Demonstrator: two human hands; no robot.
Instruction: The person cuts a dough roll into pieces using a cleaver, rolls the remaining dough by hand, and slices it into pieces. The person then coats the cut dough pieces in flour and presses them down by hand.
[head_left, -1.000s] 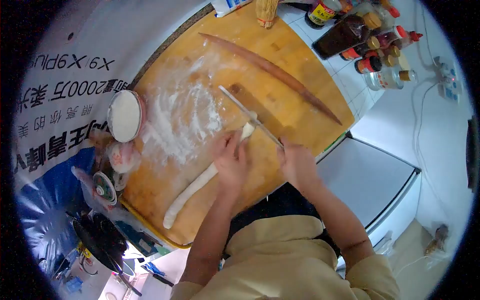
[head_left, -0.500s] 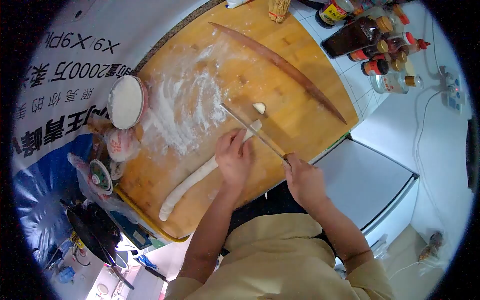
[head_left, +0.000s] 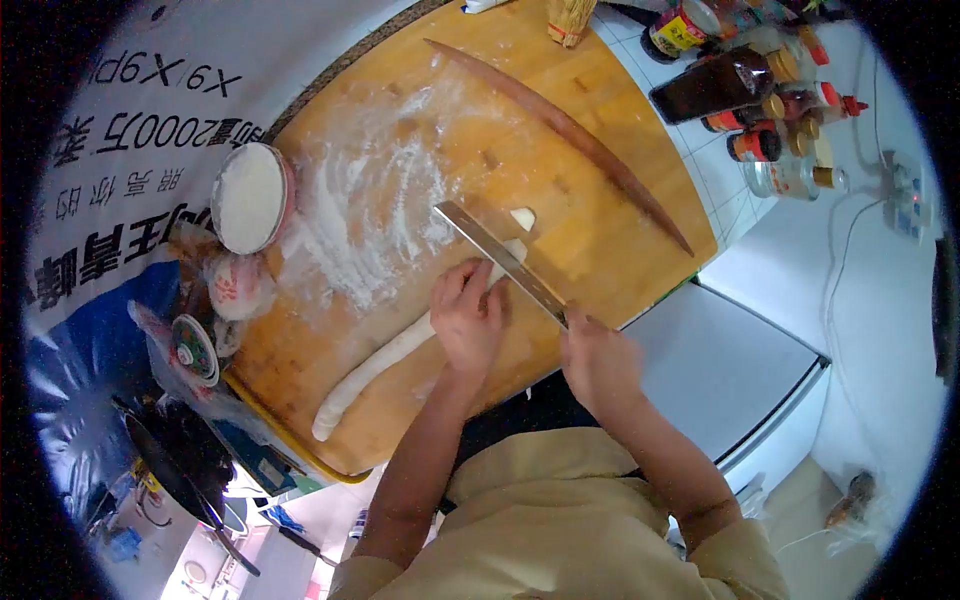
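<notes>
A long rope of white dough (head_left: 372, 375) lies slantwise across the wooden board (head_left: 560, 190). My left hand (head_left: 470, 315) is closed over it near its upper end, fingertips on the dough. In my right hand (head_left: 600, 365) is the handle of a knife (head_left: 500, 258); its long blade crosses the dough just beyond my left fingers. Whether the edge has entered the dough, I cannot tell. One small cut piece of dough (head_left: 523, 218) sits apart, past the blade.
Loose flour (head_left: 370, 210) dusts the board's left half. A bowl of flour (head_left: 250, 198) stands at the left edge. One long, tapered rolling pin (head_left: 570, 130) lies toward the back right. Several bottles and jars (head_left: 715, 85) crowd the tiled ledge, and a white appliance top (head_left: 720, 350) adjoins the board.
The knife blade has tilted, showing more of its flat side, and my right hand has shifted slightly left and down. My left hand stays on the dough. The whole view has shifted a little.
</notes>
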